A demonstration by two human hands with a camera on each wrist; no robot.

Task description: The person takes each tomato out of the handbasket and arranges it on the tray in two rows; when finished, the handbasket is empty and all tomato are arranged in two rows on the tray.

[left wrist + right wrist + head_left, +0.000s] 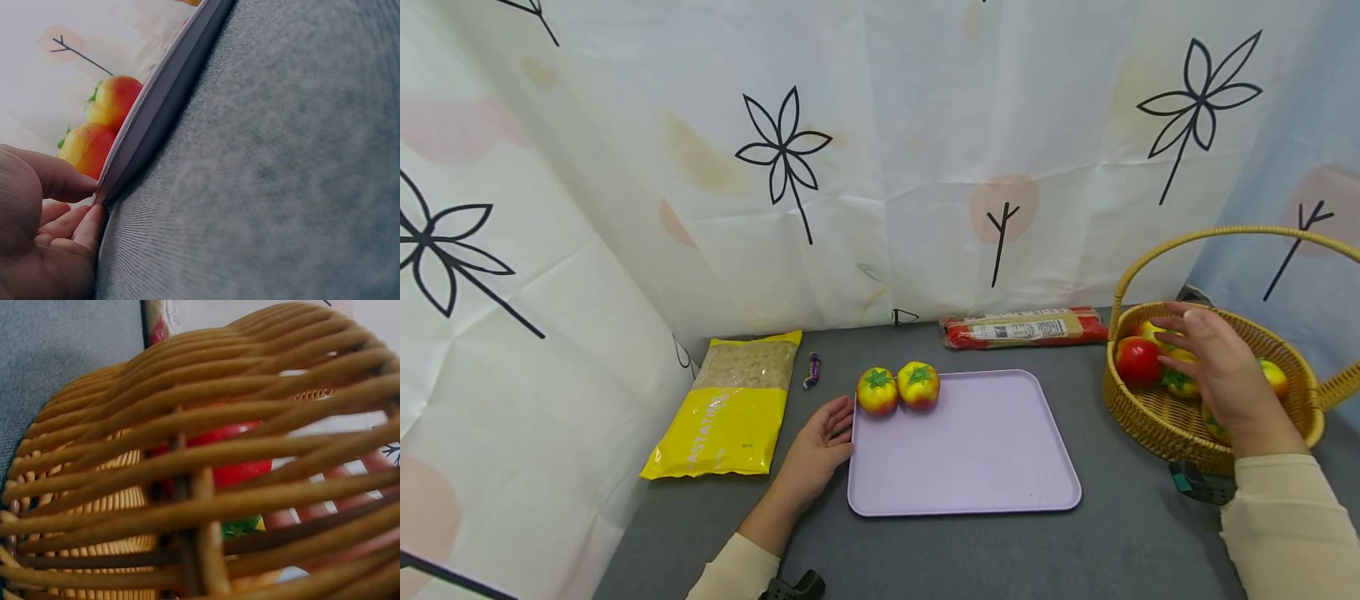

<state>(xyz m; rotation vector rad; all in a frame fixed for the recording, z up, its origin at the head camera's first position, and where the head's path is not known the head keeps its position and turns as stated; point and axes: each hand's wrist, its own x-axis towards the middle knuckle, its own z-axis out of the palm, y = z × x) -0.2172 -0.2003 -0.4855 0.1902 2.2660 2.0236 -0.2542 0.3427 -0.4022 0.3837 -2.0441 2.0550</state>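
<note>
Left hand against left rim of lilac tray, thumb over the edge and fingers loosely bent beside it, pinching the rim lightly; nothing else held. Right hand spread over wicker basket, fingers extended and apart, hovering on or just above the fruit; contact not readable, nothing plainly clasped.

Two yellow-red tomatoes side by side, touching, on far left corner of tray, just beyond left hand. Inside basket: red tomato at left, yellow-green fruit partly hidden under right hand. Basket handle arching above the wrist.

Yellow pasta bag flat on grey table, left of left hand. Small purple wrapped sweet between bag and tray. Red-ended long packet by the curtain, behind tray.

Left wrist view: tray rim edge-on, thumb on top, two tomatoes beyond. Right wrist view: mostly blocked by basket weave; red tomato glimpsed through gaps, hand itself unseen. Head view alone: both hands at once.
</note>
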